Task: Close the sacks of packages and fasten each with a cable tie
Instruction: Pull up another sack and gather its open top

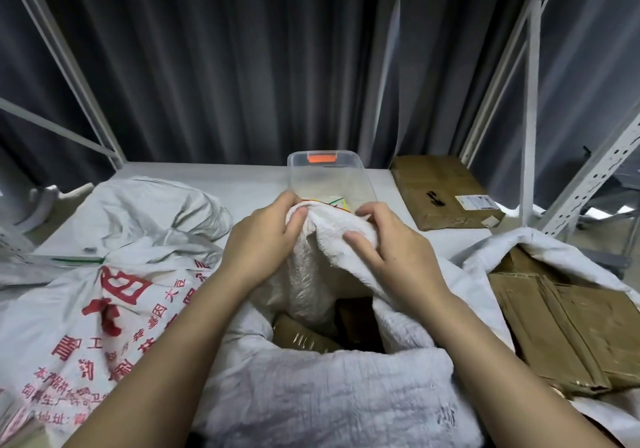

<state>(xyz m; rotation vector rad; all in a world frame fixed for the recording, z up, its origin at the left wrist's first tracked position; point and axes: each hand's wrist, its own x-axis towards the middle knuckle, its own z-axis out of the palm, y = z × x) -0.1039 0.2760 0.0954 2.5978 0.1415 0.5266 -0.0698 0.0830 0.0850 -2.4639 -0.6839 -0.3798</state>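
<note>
A: What lies at the left?

B: A white woven sack printed with red characters [104, 309], slumped on the pale shelf board [214, 174].

A: And in the middle?

B: The plain white woven sack [346, 406], mouth gaping over brown packages [304, 338]. The left hand [263, 243] and right hand [391, 253], arms reaching forward, pinch its far rim, probably to gather it shut.

A: Ties?

B: Coloured cable ties [337, 201] lie in the clear plastic tub [329, 177] just beyond, within reach.
</note>
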